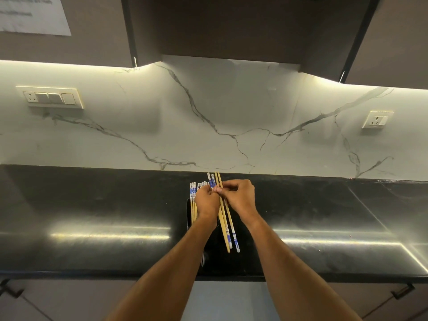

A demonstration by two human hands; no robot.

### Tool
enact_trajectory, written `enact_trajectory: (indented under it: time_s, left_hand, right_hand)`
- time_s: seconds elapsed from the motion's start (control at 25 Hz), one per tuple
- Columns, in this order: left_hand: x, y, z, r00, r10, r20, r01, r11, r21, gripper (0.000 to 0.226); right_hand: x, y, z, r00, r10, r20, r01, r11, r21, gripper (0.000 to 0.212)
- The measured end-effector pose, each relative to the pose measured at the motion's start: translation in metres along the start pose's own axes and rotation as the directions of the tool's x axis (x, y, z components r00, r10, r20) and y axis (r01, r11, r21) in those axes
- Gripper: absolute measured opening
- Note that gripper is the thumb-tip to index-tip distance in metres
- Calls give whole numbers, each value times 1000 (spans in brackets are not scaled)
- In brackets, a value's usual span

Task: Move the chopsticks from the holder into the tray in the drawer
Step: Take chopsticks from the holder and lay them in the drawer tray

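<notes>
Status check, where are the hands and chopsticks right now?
Both hands, left and right, gripping a chopstick bunch above the counter. More chopsticks in holder. Drawer unseen.

Black counter point(92, 205) lies bare to left and right of the holder point(189, 212), open to a passing hand | chopsticks point(193, 193) stand up from the holder mid-counter, both hands crowded over them | marble backsplash point(231, 112) closes the rear | overhead cabinets point(231, 26) cap the space above

Holder point(189, 212) mostly hidden behind left hand point(206, 201); paper point(32, 15) far left blurred, unreadable, cut by the edge.
</notes>
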State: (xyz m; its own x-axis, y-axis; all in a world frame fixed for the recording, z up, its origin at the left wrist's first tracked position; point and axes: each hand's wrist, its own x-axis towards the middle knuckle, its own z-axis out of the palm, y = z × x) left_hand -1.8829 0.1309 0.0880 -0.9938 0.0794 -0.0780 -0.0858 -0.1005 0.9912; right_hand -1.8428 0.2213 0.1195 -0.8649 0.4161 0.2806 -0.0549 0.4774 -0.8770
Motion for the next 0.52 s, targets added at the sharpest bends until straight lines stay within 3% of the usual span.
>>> enact_trajectory:
  time_s: [0.2,0.32,0.4,0.52]
  left_hand:
    - [2,2,-4,997,66,28,-70,979,193,21]
    - [5,1,-4,997,74,27,-78,978,193,23]
    - [8,0,-4,999,18,-33,-15,996,93,18]
    - [17,4,-9,967,-168,-193,123,967,-225,19]
  right_hand:
    - [-2,2,4,981,190,32,-192,956,220,19]
    - [-1,2,6,979,205,-1,-200,953,227,14]
    - [0,0,5,984,171,-57,-154,960,233,15]
    - [10,-3,-5,943,178,-281,-106,962,252,13]
